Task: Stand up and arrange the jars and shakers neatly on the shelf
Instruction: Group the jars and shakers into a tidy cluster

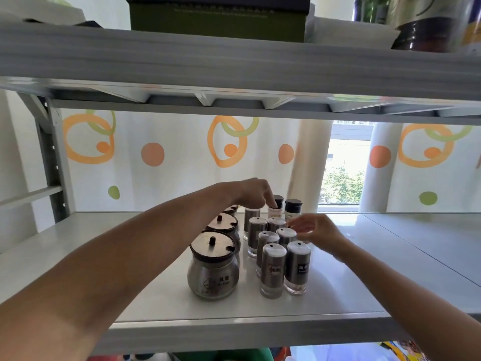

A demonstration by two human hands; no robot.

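My left hand (253, 194) reached over the jars (213, 267), fingertips on a dark-capped bottle (279, 200) at the back, grip unclear, my right hand (321, 231) loosely open, holding nothing, beside the upright shakers (272, 269) mid-shelf (390, 230).

Shelf (364, 269): we see a pale grey board across the lower half of the frame.
Jars (213, 267): three, round and dark-lidded, upright in a file at lower centre; our left arm hides most of the rearmost.
Shakers (272, 270): steel, upright in two files just right of the jars.
Left hand (256, 192): at centre, fingertips down on a dark-capped bottle (279, 201) at the back; we cannot tell whether they pinch it.
Right hand (320, 230): blurred, fingers loosely spread, just right of the shakers, holding nothing.
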